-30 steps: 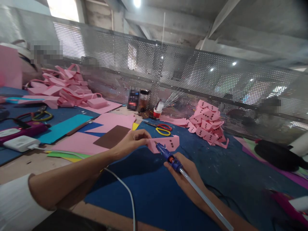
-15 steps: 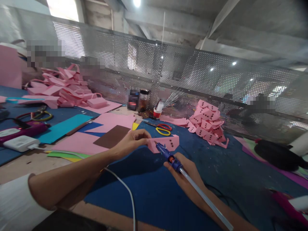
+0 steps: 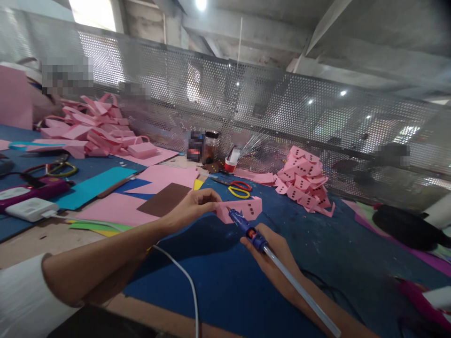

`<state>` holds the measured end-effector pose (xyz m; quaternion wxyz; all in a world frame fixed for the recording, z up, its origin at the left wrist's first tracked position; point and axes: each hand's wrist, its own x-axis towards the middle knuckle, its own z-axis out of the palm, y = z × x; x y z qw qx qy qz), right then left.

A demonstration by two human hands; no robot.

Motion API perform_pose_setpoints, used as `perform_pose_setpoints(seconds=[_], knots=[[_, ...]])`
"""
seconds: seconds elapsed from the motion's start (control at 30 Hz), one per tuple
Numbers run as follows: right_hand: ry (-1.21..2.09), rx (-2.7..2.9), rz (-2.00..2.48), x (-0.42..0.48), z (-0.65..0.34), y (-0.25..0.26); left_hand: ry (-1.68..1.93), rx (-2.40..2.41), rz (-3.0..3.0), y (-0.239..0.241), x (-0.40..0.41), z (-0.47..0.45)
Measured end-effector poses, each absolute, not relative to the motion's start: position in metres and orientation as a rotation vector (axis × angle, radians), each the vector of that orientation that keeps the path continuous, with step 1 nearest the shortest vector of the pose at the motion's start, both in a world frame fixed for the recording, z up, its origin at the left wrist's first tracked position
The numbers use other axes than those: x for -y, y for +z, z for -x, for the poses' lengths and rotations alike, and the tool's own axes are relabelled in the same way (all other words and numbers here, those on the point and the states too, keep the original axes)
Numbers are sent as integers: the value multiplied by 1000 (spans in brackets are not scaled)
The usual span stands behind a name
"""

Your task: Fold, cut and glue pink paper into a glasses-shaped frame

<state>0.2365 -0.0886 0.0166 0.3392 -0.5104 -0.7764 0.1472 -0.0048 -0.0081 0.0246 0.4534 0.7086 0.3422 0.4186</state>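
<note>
My left hand (image 3: 201, 205) pinches the left end of a folded pink paper piece (image 3: 243, 210), holding it up above the blue mat (image 3: 197, 281). Small dark squares mark the piece near its right end. Wrapped in my right hand (image 3: 273, 246) is a blue hot glue gun (image 3: 244, 226), and a long clear glue stick (image 3: 303, 291) sticks out of its back toward me. The gun's nozzle is at the pink piece's left part, close to my left fingertips; whether it touches the paper I cannot tell.
Marked pink pieces (image 3: 301, 180) are heaped at the back right, plain pink strips (image 3: 95, 129) at the back left. Scissors (image 3: 240, 188), a red-and-white cup (image 3: 230, 164) and a lidded jar (image 3: 210, 146) stand or lie ahead. A white cable (image 3: 185, 272) crosses the mat. Perforated metal panels (image 3: 158, 98) rise behind.
Almost nothing differs. Both hands, the glue gun and the pink paper piece keep nearly the same place, with only a slight shift of the view.
</note>
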Motion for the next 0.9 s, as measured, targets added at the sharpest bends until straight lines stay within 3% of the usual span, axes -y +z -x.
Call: perform_pose_setpoints(seconds=[0.9], knots=[[423, 1941, 1342, 91, -234, 20, 1051, -815, -1678, 23, 6, 6]])
